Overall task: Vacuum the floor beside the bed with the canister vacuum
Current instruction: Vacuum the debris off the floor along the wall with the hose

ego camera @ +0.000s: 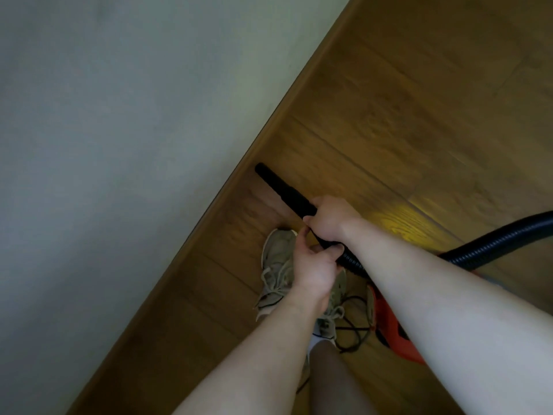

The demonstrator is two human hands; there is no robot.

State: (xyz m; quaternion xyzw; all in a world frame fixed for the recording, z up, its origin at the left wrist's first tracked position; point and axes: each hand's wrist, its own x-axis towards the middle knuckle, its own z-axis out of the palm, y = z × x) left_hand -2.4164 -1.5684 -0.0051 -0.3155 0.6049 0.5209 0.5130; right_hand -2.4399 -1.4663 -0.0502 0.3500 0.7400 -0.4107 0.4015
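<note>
A black vacuum nozzle tube [282,188] points up and left, its tip close to the wooden baseboard [269,130] where floor meets wall. My right hand [327,218] grips the tube's rear end. Just behind it, my left hand [314,266] grips the tube where the ribbed black hose [493,242] joins. The hose curves off to the right edge. The orange canister body [392,327] shows low down, mostly hidden under my right forearm.
A pale wall [119,145] fills the left side. Wooden floor [419,115] stretches up and right, with a yellow glare patch [401,220]. My beige laced shoes [276,271] stand under my hands. A black power cord [353,330] loops on the floor beside the canister.
</note>
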